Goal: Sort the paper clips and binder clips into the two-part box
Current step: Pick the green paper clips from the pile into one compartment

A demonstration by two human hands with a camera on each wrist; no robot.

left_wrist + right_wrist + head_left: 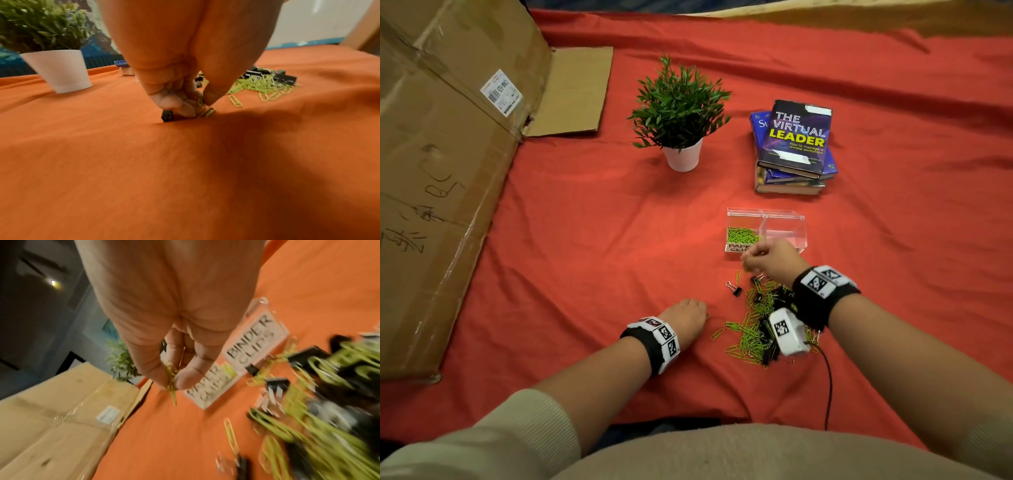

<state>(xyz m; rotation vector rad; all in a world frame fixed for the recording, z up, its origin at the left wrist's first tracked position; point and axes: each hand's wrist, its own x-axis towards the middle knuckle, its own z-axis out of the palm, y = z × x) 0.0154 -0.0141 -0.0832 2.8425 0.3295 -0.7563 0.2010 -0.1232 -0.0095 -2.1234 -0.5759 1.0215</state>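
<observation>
Right grip pinching paper clips, left grip pinching one clip, one two-part box

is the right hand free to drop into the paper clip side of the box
Probably yes: the right hand, pinching green paper clips, hovers at the box front, and that side looks open-topped.
</observation>
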